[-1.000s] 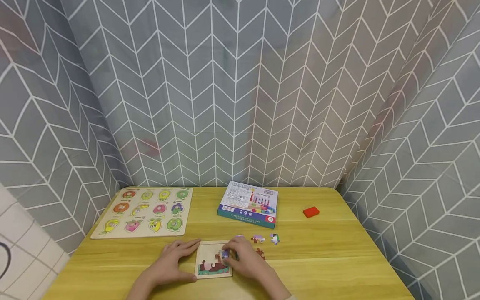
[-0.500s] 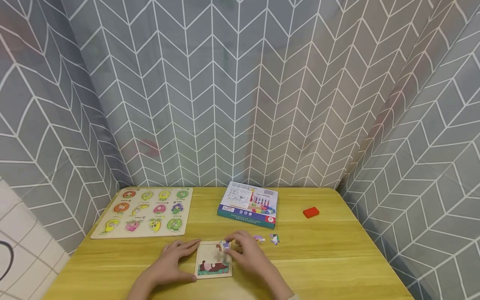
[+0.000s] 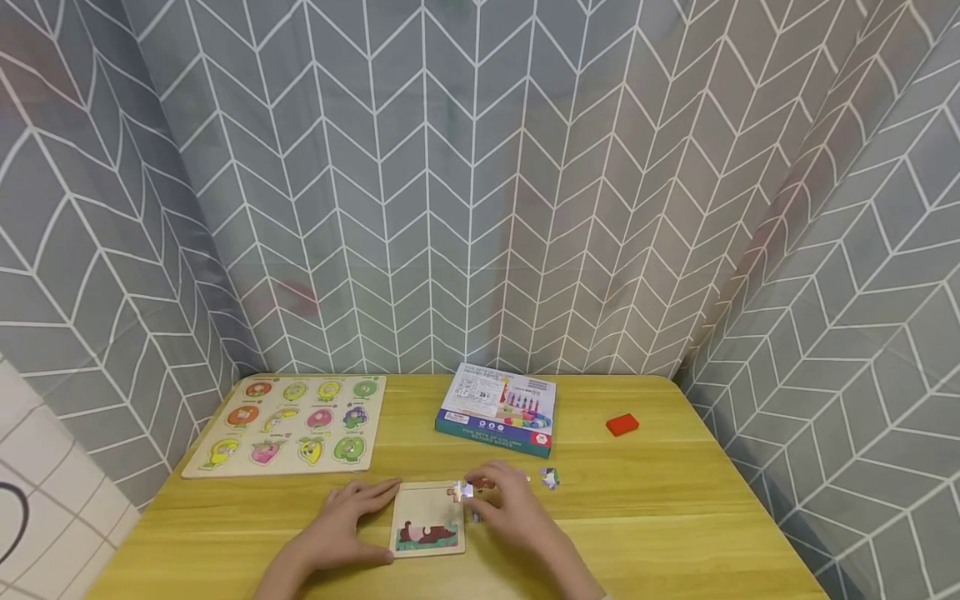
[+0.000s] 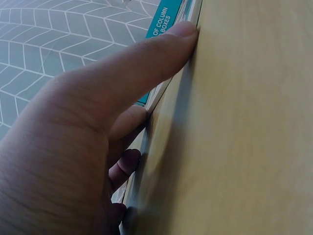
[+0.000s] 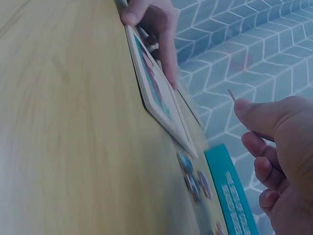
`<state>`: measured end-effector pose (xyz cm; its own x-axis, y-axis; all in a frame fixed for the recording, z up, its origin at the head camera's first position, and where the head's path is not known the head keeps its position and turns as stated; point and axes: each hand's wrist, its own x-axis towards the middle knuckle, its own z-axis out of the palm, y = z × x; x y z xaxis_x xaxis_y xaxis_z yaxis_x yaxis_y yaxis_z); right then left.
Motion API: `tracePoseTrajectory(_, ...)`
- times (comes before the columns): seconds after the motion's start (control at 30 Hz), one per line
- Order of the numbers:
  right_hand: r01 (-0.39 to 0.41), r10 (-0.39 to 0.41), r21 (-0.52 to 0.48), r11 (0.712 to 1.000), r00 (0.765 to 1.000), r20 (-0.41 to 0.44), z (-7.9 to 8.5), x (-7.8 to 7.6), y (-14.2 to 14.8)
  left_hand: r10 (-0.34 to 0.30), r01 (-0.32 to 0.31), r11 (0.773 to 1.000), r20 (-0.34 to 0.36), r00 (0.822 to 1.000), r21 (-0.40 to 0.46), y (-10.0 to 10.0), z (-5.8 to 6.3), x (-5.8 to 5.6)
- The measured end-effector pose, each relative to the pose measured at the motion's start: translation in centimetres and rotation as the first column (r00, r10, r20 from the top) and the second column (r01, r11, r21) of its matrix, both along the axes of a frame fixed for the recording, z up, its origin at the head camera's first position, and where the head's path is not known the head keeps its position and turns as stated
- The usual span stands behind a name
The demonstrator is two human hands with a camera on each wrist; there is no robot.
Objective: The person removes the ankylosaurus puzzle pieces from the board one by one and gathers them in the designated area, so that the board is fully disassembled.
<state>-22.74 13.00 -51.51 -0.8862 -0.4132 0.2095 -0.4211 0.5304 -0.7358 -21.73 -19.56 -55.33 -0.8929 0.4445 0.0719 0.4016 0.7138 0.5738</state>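
Observation:
A small wooden puzzle tray (image 3: 412, 504) lies on the table, joined jigsaw pieces (image 3: 427, 537) with a brown and pink picture filling its lower part. My left hand (image 3: 341, 527) rests on the table at its left side, thumb and index finger stretched to the frame's edge; the thumb (image 4: 168, 46) shows along that edge in the left wrist view. Between thumb and index finger, my right hand (image 3: 517, 512) pinches a jigsaw piece (image 3: 462, 491) over the tray's upper right corner. Seen edge-on in the right wrist view, that piece (image 5: 232, 95) is raised above the tray.
Loose jigsaw pieces (image 3: 550, 477) lie right of the tray, some partly hidden by my right hand. Behind are a boxed bead set (image 3: 495, 408) and, at left, a fruit peg puzzle board (image 3: 285, 425). A red block (image 3: 622, 424) sits at right. Patterned curtains surround the table.
My right hand has lifted the jigsaw piece from the tray's right inner side, moving it up, then right to the upper right corner. My left hand has stayed in place.

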Motion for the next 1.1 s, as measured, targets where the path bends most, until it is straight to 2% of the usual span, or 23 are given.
tracePoseTrajectory(0.2,0.065,-0.065,-0.008,0.998,0.997,0.043,0.2,0.4,3.3,0.001,-0.001,1.0,0.005,1.0,-0.002,0.0,0.0,0.0)
tracePoseTrajectory(0.3,0.109,-0.109,-0.003,0.994,0.994,0.012,0.1,0.5,5.3,-0.003,0.003,1.0,0.002,1.0,0.001,0.0,0.0,0.0)
tracePoseTrajectory(0.47,0.213,-0.212,0.013,0.977,0.977,-0.023,0.0,0.7,8.4,-0.006,0.006,1.0,-0.003,1.0,0.011,0.0,-0.1,0.0)
tracePoseTrajectory(0.67,0.303,-0.303,0.026,0.952,0.953,-0.012,0.0,1.0,11.1,0.0,0.0,1.0,0.0,1.0,0.011,0.0,-0.2,-0.2)
tracePoseTrajectory(0.83,0.311,-0.312,0.051,0.949,0.95,0.008,-0.6,1.3,12.4,0.001,-0.001,1.0,0.006,1.0,0.003,0.0,-0.2,-0.1)
tracePoseTrajectory(1.0,0.25,-0.254,0.093,0.964,0.967,0.035,-1.7,1.5,13.5,0.0,0.0,1.0,0.009,1.0,0.001,0.1,-0.1,-0.1)
tracePoseTrajectory(1.1,0.212,-0.216,0.1,0.972,0.976,0.023,-2.4,1.4,13.9,0.002,-0.002,1.0,0.009,1.0,0.003,0.1,-0.1,0.0)
